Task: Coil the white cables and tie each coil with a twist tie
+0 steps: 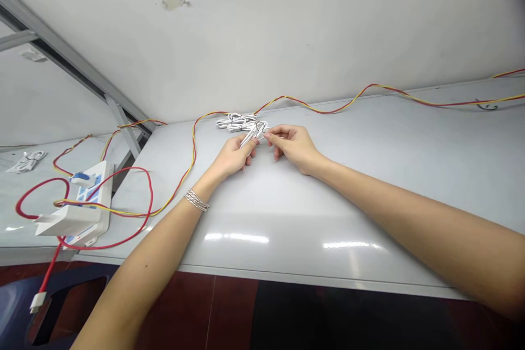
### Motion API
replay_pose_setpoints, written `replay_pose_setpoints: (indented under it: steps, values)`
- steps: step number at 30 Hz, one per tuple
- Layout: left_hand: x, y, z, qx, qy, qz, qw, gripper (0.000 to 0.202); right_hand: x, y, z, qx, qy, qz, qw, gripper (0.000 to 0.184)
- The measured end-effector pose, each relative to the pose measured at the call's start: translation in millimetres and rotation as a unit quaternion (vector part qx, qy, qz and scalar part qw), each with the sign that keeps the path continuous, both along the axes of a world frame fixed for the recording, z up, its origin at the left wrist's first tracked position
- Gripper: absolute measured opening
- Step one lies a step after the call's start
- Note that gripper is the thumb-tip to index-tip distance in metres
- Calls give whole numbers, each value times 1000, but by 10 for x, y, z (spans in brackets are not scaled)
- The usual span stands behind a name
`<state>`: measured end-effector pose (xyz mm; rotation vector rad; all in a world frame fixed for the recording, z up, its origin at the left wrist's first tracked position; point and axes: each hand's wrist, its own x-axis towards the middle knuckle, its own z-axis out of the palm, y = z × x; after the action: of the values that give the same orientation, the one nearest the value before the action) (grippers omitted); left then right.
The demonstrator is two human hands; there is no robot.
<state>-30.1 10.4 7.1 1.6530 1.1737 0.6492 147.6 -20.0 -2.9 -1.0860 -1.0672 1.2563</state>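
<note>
My left hand (234,156) is closed around a coiled white cable (256,130), thumb on top, holding it just above the table. A thin black twist tie (261,124) loops around this coil. My right hand (293,147) meets the coil from the right, thumb and forefinger pinched at the tie's end; the fingertips partly hide it. Right behind lie more white cable bundles (234,121), bound with dark ties, against the wall side of the table.
A red and yellow twisted wire (303,103) runs along the back of the grey table (389,175). At left a white power strip (104,191) carries a white adapter (68,220) and looping red cable (151,191). Another white cable bundle (29,161) lies farther left. A wall rises behind.
</note>
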Motion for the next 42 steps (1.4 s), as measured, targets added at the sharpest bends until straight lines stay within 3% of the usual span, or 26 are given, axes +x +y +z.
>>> replay_pose_setpoints:
  steps: [16,31,42]
  values:
    - [-4,21,-22,-5,-9,2,1000,37,-12,-10,11,-5,-42,10,999,11]
    - [-5,36,-34,-5,-15,-2,1000,24,-13,-15,19,-14,-44,13,999,9]
    - [-1,12,17,-17,-21,-1,1000,30,-7,-4,8,-12,-48,1,999,8]
